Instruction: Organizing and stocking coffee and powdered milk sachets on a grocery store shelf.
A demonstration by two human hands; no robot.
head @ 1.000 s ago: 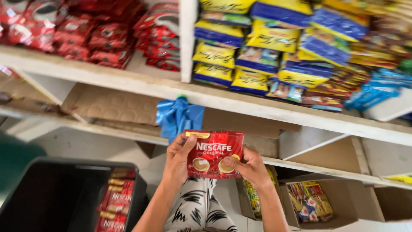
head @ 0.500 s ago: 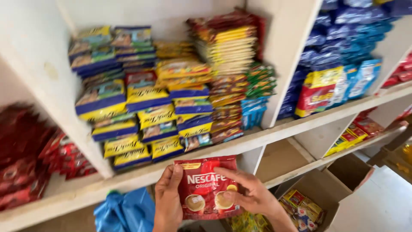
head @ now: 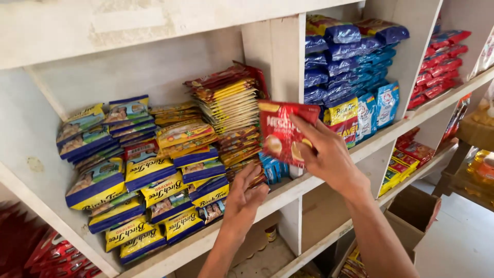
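My right hand point(head: 324, 154) grips a flat red coffee sachet pack point(head: 280, 131) and holds it up in front of the white shelf divider point(head: 275, 56). My left hand point(head: 246, 193) reaches into the shelf compartment, fingers touching the lower sachets of a tall pile of yellow and red packets point(head: 231, 110). Stacks of yellow and blue packets point(head: 149, 175) fill the left part of the same compartment.
White wooden shelves point(head: 319, 177) hold blue packets point(head: 355, 56) in the compartment to the right and red packets point(head: 442, 62) farther right. More red packs point(head: 46, 252) lie at the lower left. A cardboard box point(head: 411, 226) sits below on the right.
The view has swung up and right along the shelves. My left hand let go of the red pack and moved into the compartment; my right hand raised the pack alone.
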